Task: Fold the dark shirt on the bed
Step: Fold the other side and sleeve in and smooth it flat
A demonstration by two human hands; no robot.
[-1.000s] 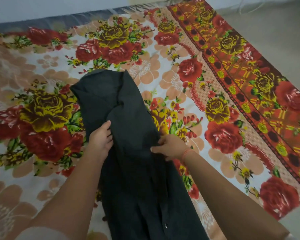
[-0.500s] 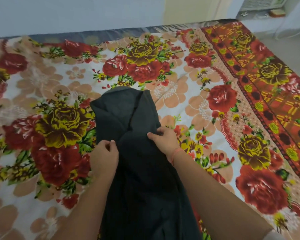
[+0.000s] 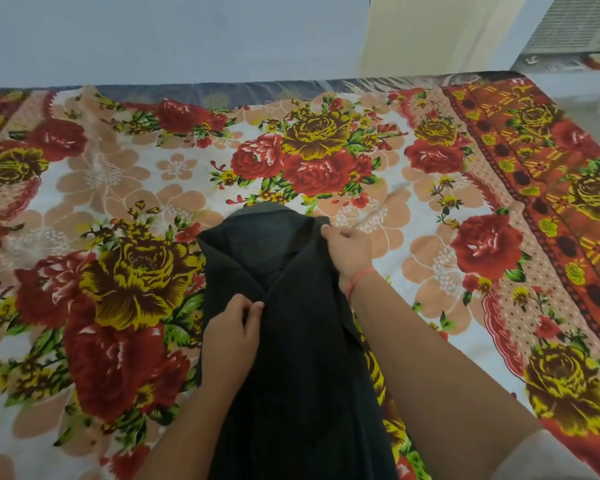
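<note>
Both forearms were bare. A thin red thread [image 3: 355,280] circled the wrist just behind the right hand [image 3: 350,249]. A pale sleeve [image 3: 548,459] edged that arm's upper end.

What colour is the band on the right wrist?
Reddish-orange, a thin thread band on the right wrist, seen in the head view.

Dark charcoal shirt [image 3: 291,358], red and yellow floral bedsheet [image 3: 118,188], red wrist thread [image 3: 356,280]

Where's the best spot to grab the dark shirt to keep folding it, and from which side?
Probably the far end of the dark shirt, at its two outer edges, coming from above. It lies in a long narrow strip running away from the person. The right hand already pinches the far right corner, and the left hand pinches a fold nearer the middle.
</note>
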